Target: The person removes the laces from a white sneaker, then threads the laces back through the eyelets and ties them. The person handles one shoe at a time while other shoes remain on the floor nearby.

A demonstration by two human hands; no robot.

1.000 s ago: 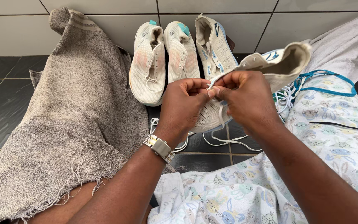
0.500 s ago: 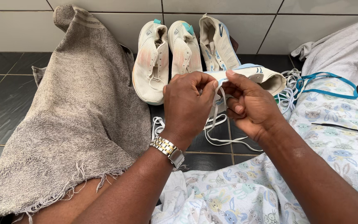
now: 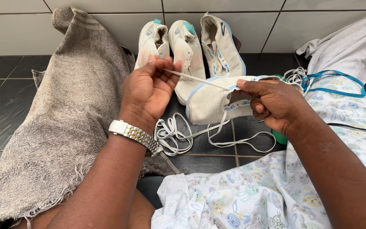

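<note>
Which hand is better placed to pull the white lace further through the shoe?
Probably the left hand: its fingertips already pinch the taut lace, with free space beside it. The right hand is occupied gripping the white sneaker.

The shoe (image 3: 210,101) being held is white with a light blue edge, and its lace (image 3: 195,79) is white. Three more shoes (image 3: 187,46) are cream, two with pink marks and teal tabs, one with blue lines. The towel (image 3: 64,110) is grey-brown. The cloth (image 3: 250,195) is white with little blue, green and yellow animals. The floor (image 3: 5,106) is dark grey tiles. The wall (image 3: 22,29) is pale tiles. The watch (image 3: 134,133) is silver and gold.
</note>
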